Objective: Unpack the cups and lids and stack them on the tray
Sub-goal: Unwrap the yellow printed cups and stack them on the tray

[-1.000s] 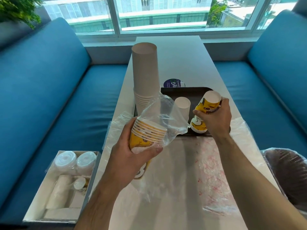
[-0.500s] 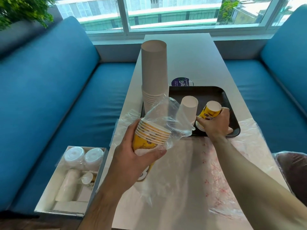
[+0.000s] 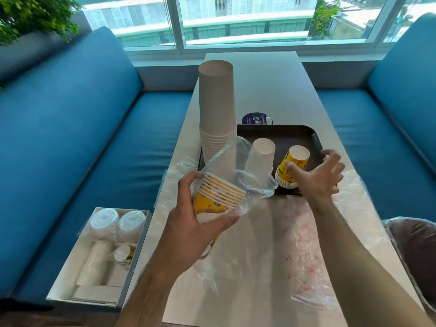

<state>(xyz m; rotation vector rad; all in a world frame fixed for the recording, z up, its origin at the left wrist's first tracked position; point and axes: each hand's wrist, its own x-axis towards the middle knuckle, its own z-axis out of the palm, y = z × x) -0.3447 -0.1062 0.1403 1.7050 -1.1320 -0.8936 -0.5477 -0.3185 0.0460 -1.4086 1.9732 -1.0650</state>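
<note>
My left hand [image 3: 198,230] grips a sleeve of yellow paper cups [image 3: 218,195] still inside its clear plastic bag [image 3: 238,166], held over the near part of the table. On the black tray [image 3: 295,135] stands an upside-down stack of yellow cups [image 3: 293,169], a small white cup stack [image 3: 264,152] and a tall beige cup stack [image 3: 217,107]. My right hand [image 3: 318,178] hovers just right of the yellow stack with fingers spread, holding nothing.
Empty clear plastic wrappers [image 3: 306,237] lie on the white table [image 3: 254,74]. A white box [image 3: 99,258] with wrapped lids and cups sits on the blue bench at left. A bin lined with plastic [image 3: 415,251] stands at right. A purple round label [image 3: 256,119] lies behind the tray.
My right hand set the yellow cup stack upside down on the tray and let go, its fingers now spread beside it. My left hand keeps hold of the bagged cups.
</note>
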